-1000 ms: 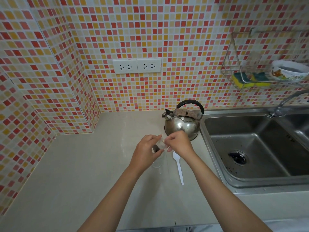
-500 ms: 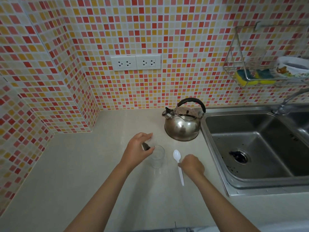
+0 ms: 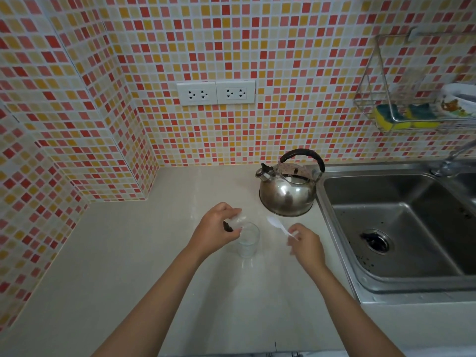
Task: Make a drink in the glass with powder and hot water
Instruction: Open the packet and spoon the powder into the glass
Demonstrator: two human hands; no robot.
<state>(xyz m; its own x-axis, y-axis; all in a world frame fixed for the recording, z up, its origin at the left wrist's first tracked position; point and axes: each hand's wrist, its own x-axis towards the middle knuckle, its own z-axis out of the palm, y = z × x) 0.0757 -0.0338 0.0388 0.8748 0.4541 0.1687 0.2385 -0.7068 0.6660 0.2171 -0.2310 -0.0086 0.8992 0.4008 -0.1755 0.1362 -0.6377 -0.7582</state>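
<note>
A clear glass (image 3: pixel 247 240) stands on the pale counter (image 3: pixel 123 253) in front of me. My left hand (image 3: pixel 219 229) holds a small clear packet with dark powder (image 3: pixel 235 222) tilted over the glass's left rim. My right hand (image 3: pixel 305 244) grips the handle of a white plastic spoon (image 3: pixel 279 226), lifted just off the counter to the right of the glass, bowl pointing away from me. A steel kettle (image 3: pixel 287 191) with a black handle sits behind the spoon.
A steel sink (image 3: pixel 401 228) with a tap (image 3: pixel 448 163) lies to the right of the kettle. A wire rack (image 3: pixel 412 119) with sponges and a bowl hangs on the tiled wall. Two sockets (image 3: pixel 216 92) sit above the counter.
My right hand left the packet, dropped to the spoon on the counter and picked it up. My left hand stayed at the glass with the packet.
</note>
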